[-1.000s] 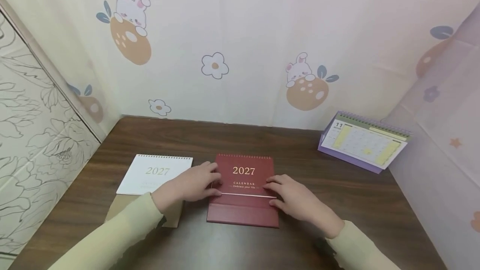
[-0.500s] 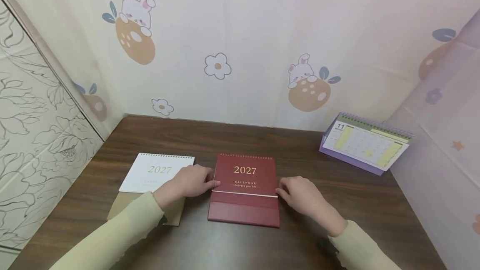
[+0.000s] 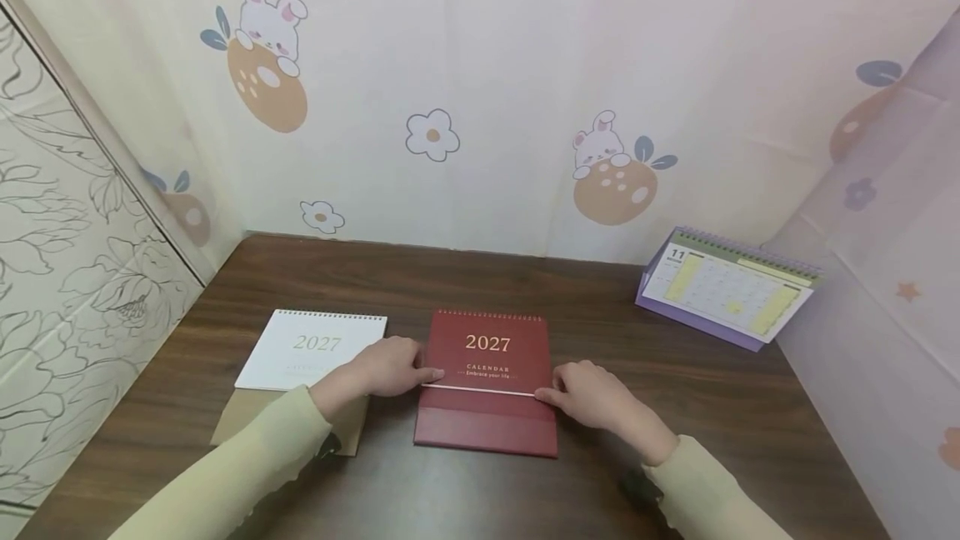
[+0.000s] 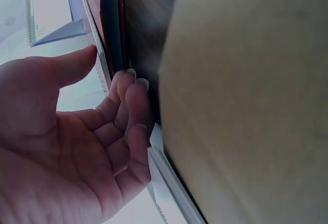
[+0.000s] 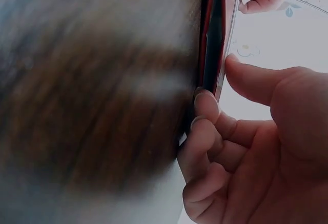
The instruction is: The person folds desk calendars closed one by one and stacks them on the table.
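A red spiral desk calendar (image 3: 487,357) marked 2027 lies on the table, its lower flap toward the person. My left hand (image 3: 392,367) grips its left edge, thumb on the cover and curled fingers at the side. At the right edge, my right hand (image 3: 596,394) pinches the calendar the same way, thumb near the lower corner of the cover. Both wrist views show the thumbs against the cover's edge, with a dark gap under the cover where the base folds. Just beneath my left wrist lies a white 2027 desk calendar (image 3: 318,344) with a brown base.
A purple desk calendar (image 3: 731,286) stands propped at the back right, showing a page marked 11. The dark wooden table (image 3: 465,277) meets a curtain (image 3: 510,65) printed with rabbits and flowers. A floral panel (image 3: 75,273) borders the left side.
Both hands have drawn their fingers off the top of the red calendar's cover and curled them at its side edges, thumbs on top. The calendar itself has hardly moved.
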Demonstrator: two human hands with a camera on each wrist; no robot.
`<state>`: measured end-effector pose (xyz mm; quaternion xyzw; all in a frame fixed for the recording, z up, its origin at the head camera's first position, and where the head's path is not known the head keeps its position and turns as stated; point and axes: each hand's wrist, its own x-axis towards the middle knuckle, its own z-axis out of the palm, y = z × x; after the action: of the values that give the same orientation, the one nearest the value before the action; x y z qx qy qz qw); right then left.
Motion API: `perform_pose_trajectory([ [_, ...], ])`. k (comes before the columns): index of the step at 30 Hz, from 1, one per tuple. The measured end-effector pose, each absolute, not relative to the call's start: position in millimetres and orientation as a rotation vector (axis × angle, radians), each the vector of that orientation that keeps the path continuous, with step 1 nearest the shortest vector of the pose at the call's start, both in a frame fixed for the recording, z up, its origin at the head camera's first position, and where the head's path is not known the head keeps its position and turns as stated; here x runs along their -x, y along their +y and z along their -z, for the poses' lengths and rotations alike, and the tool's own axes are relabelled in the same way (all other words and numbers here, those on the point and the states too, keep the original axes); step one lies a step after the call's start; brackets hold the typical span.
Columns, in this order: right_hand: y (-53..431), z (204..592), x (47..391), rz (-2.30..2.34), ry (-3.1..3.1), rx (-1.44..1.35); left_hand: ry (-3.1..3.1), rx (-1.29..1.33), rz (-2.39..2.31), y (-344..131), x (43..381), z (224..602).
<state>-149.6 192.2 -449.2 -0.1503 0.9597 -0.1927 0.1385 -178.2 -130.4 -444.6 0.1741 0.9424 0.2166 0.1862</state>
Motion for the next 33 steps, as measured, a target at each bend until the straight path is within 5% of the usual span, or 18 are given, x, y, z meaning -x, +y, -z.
perform_pose_trajectory([
  [33,206,443,152,1.080,2.562,0.363,2.277,-0.265,-1.456,-142,179,455],
])
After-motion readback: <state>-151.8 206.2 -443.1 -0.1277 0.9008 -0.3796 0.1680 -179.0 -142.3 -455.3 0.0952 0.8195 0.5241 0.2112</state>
